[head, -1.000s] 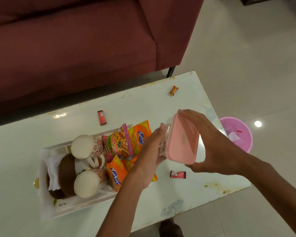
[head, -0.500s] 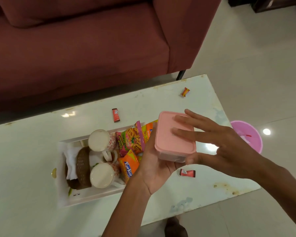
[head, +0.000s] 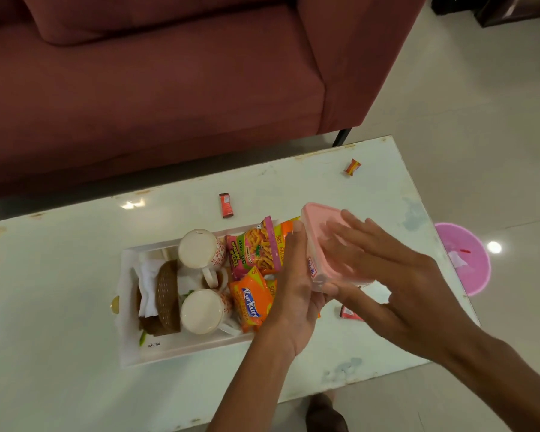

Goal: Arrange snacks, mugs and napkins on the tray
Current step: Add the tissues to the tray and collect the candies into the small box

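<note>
A white tray [head: 187, 349] lies on the white table [head: 60, 275]. It holds two white patterned mugs [head: 198, 247] [head: 201, 310], white napkins [head: 147, 275] in a brown wicker holder [head: 166, 294], and several orange and pink snack packets [head: 256, 249]. Over the tray's right end my left hand [head: 293, 294] grips a clear box with a pink lid [head: 320, 219] from the left and below. My right hand [head: 384, 269] lies flat on the lid with its fingers spread.
Small red candy wrappers lie on the table at the back [head: 226, 205], far right [head: 352, 167] and under my right hand [head: 347, 313]. A maroon sofa [head: 169, 88] stands behind the table. A pink bin [head: 471, 260] sits on the floor to the right.
The box went from held on edge between both hands to lid-up in my left hand. My right hand has moved onto the lid and flattened. The camera has shifted.
</note>
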Action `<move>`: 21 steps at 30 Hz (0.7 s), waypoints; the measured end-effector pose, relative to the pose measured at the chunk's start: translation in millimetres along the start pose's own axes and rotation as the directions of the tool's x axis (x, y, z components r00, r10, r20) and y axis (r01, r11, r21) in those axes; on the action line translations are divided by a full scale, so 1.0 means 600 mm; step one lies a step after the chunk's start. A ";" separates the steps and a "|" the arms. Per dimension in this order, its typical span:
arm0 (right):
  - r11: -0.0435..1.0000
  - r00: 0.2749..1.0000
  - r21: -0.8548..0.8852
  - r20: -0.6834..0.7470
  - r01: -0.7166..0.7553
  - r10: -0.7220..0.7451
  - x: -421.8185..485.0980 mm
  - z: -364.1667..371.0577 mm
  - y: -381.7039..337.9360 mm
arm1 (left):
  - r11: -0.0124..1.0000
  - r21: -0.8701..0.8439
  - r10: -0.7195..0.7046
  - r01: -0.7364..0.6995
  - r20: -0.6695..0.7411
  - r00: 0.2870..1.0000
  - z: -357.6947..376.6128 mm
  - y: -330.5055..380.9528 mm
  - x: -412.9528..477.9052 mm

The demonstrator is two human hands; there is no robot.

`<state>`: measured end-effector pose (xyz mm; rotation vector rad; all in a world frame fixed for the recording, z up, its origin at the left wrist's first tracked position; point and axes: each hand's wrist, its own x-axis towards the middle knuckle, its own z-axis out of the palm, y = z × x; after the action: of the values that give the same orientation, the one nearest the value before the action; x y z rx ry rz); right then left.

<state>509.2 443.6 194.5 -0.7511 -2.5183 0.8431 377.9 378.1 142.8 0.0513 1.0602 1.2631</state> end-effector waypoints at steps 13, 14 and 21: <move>0.968 0.969 -0.247 -0.229 0.037 -0.096 -0.008 0.035 -0.021 | 0.983 -0.054 0.173 -0.176 -0.054 0.983 0.009 -0.014 0.007; 0.966 0.965 -0.257 -0.241 0.040 -0.104 -0.009 0.036 -0.021 | 0.982 -0.042 0.184 -0.186 -0.042 0.982 0.008 -0.015 0.008; 0.973 0.886 -0.185 -0.463 -0.140 0.039 0.028 -0.007 -0.024 | 0.981 -0.054 0.192 -0.188 0.077 0.978 -0.012 -0.022 0.012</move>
<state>492.6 445.6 209.9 -1.0100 -2.1745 0.3613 382.1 375.5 126.8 0.1711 0.9713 1.4453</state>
